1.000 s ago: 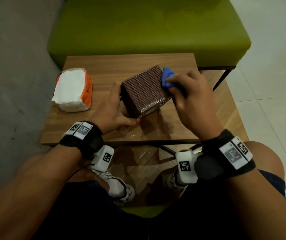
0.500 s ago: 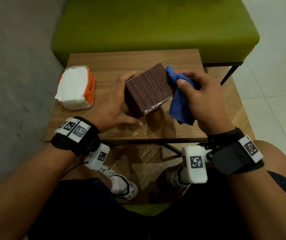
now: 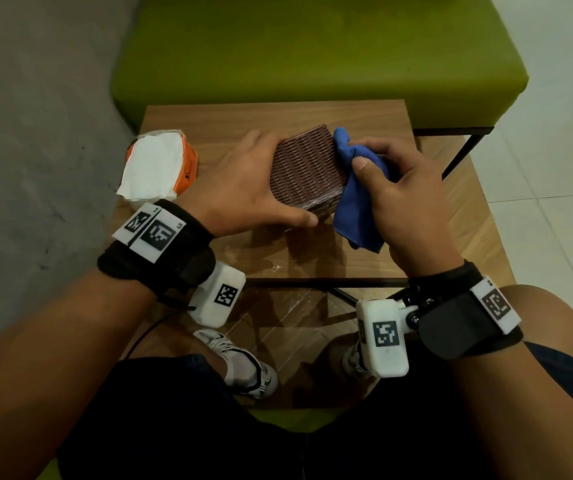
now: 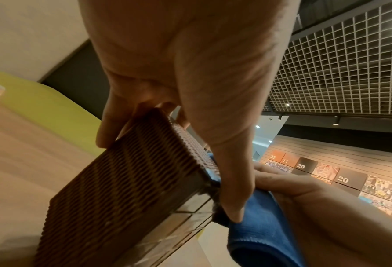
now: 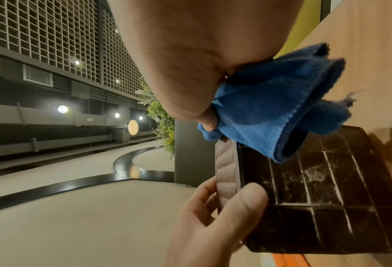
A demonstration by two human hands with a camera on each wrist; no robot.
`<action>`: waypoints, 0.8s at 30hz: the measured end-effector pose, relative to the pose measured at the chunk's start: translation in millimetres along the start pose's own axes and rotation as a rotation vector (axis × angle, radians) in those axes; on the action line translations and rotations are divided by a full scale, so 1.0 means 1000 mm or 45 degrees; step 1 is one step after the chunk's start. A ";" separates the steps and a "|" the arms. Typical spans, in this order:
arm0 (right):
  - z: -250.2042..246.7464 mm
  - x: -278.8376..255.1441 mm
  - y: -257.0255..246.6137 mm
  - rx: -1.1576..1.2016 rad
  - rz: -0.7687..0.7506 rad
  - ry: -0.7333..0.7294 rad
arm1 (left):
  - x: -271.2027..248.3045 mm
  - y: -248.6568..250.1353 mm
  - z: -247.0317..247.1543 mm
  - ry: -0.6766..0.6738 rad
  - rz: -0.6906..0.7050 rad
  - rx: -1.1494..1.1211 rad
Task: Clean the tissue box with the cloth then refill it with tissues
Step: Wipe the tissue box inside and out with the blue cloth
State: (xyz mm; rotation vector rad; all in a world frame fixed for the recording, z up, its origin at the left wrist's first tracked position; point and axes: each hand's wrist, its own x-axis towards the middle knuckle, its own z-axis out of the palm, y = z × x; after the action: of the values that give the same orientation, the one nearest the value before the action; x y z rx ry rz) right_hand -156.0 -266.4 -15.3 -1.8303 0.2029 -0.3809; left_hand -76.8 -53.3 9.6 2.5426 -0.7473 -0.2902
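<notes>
Fingers of the left hand (image 3: 243, 188) clasp the tissue box (image 3: 307, 171), tilted on the table (image 3: 209, 116); the right hand (image 3: 406, 199) bunches the cloth (image 3: 358, 209) against its side. Hard wiping could twist the box free or slide it. Tissues (image 3: 155, 168) lie well apart, to the left.

Tissue box (image 3: 307, 168) on table (image 3: 364, 261) centre; tissue pack (image 3: 157, 168) left of it, cloth (image 3: 358, 199) touching right side, bench (image 3: 313, 57) behind

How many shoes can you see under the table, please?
2: the left shoe shows below the table's near edge under the left wrist; the right shoe is mostly hidden behind the right wrist camera.
</notes>
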 end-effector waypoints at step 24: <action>0.056 -0.025 -0.018 -0.595 -0.680 -0.340 | -0.026 -0.068 0.039 0.048 0.114 -0.440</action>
State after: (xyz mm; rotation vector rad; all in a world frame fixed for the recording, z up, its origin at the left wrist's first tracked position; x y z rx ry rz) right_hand -160.2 -202.7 -15.9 -2.3688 -0.4264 -0.4776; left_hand -80.1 -2.9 -55.9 2.1783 -0.7248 -0.3113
